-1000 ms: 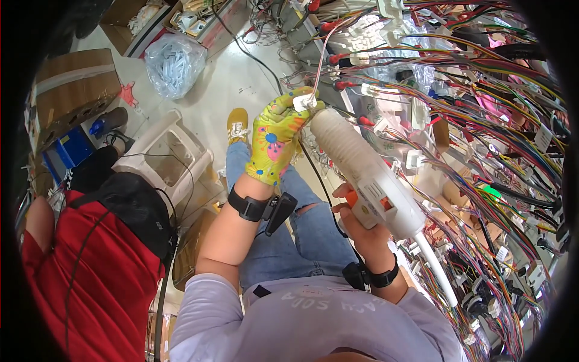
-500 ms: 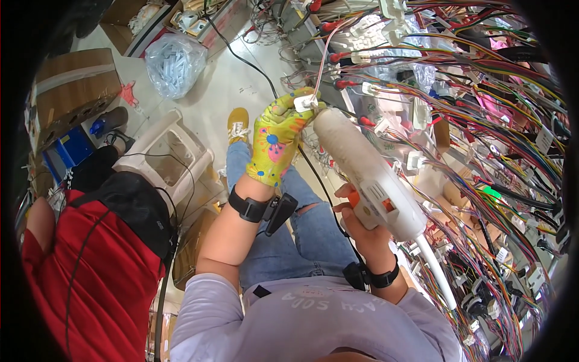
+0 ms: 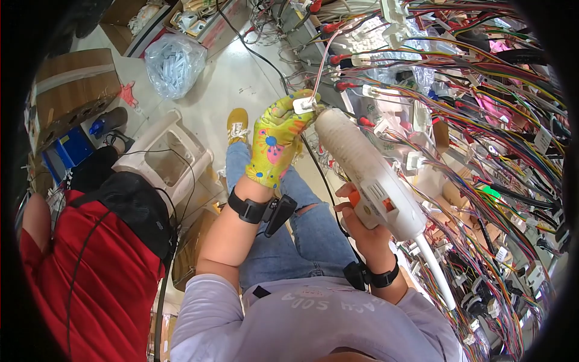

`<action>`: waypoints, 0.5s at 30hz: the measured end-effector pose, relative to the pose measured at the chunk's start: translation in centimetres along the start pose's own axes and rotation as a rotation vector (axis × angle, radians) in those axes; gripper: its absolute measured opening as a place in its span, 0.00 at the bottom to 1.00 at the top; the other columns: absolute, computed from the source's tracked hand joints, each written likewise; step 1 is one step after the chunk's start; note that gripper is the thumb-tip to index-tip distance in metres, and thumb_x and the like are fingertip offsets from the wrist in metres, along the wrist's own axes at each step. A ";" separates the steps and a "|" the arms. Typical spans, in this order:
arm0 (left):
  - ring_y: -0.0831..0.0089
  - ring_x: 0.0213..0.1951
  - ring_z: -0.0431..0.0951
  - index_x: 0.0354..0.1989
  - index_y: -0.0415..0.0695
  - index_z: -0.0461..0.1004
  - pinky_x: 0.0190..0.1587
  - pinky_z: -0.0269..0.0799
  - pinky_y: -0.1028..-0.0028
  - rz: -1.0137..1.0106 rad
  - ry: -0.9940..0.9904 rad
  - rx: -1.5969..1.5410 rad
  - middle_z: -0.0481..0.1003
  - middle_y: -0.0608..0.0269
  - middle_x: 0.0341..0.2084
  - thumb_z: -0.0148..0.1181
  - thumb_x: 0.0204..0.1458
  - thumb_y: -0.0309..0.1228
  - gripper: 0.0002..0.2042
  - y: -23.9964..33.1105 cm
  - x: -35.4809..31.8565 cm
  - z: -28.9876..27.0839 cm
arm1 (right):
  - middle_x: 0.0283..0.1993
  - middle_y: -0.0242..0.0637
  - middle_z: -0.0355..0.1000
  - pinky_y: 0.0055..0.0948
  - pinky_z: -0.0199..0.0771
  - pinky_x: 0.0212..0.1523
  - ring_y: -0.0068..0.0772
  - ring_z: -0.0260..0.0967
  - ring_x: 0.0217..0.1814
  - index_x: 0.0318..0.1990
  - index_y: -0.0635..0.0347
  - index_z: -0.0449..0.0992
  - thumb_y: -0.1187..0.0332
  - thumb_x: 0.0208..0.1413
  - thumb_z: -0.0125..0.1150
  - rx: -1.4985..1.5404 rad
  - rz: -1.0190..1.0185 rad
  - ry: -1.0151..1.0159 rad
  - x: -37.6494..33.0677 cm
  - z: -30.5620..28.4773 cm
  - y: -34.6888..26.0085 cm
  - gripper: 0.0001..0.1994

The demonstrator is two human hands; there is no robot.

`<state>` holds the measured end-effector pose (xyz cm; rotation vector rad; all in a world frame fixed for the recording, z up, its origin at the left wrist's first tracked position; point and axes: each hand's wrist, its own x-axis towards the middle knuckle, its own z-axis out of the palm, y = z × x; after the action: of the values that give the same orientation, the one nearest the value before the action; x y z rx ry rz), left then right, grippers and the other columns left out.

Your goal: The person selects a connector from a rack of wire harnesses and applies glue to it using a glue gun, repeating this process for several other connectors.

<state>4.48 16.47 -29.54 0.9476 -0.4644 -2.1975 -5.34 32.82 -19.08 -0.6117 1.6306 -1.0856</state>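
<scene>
Nearest to the camera, the right hand (image 3: pixel 369 232) is clenched around the handle of a white glue gun (image 3: pixel 367 175), with one of its fingers (image 3: pixel 348 192) lying beside the orange trigger. A black band sits on this wrist, and a white cable leaves the back of the gun toward the lower right. The barrel of the gun points up and to the left, over the person's knees in torn blue jeans (image 3: pixel 301 235).

A little further, the left hand (image 3: pixel 274 148) wears a yellow glove with coloured spots and also has a black band with a small device on the wrist. Its fingers (image 3: pixel 301 105) are closed on a small white connector (image 3: pixel 303 105), which is held right at the tip of the gun; connector and tip look touching, but I cannot tell it for sure. A thin pink wire goes up from the connector to the wire harness (image 3: pixel 470 108), a dense mass of coloured wires and white plugs that fills the bench on the right.

On the left, another person in a red top (image 3: pixel 78 271) sits close by. Beyond, a white plastic stool (image 3: pixel 166 160) stands on the floor, then a yellow shoe (image 3: pixel 237 123), a clear plastic bag (image 3: pixel 175 63) with small parts, and a cardboard box (image 3: pixel 69 93).
</scene>
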 end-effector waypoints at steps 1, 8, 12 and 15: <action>0.85 0.36 0.72 0.48 0.38 0.72 0.33 0.63 0.87 -0.002 0.007 0.001 0.75 0.66 0.40 0.57 0.52 0.23 0.14 0.1 0.0 0.1 | 0.48 0.41 0.65 0.32 0.75 0.42 0.34 0.64 0.51 0.56 0.60 0.60 0.86 0.48 0.49 -0.001 -0.001 -0.001 0.0 0.0 -0.1 0.25; 0.84 0.34 0.72 0.47 0.38 0.73 0.32 0.63 0.87 -0.004 0.020 0.017 0.76 0.65 0.39 0.57 0.52 0.23 0.13 -0.1 0.0 -0.3 | 0.48 0.40 0.65 0.32 0.74 0.42 0.34 0.64 0.52 0.56 0.60 0.61 0.85 0.48 0.49 0.017 0.008 0.006 0.0 0.1 -0.2 0.24; 0.78 0.41 0.74 0.50 0.35 0.69 0.45 0.69 0.81 -0.036 -0.003 0.011 0.74 0.61 0.42 0.55 0.52 0.21 0.16 -0.1 -0.1 -0.4 | 0.48 0.41 0.65 0.32 0.75 0.43 0.34 0.64 0.52 0.55 0.60 0.61 0.85 0.48 0.50 0.011 -0.009 0.014 0.1 0.3 -0.3 0.24; 0.80 0.39 0.74 0.51 0.36 0.68 0.43 0.69 0.81 0.075 -0.079 0.216 0.74 0.63 0.40 0.53 0.54 0.22 0.16 0.0 -0.3 -0.6 | 0.48 0.41 0.65 0.32 0.75 0.42 0.34 0.64 0.52 0.55 0.60 0.61 0.85 0.48 0.50 0.016 0.028 0.028 -0.1 0.1 -0.3 0.24</action>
<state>5.15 16.65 -29.77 0.9411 -0.7754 -2.1527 -5.28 32.79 -18.80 -0.5639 1.6482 -1.0897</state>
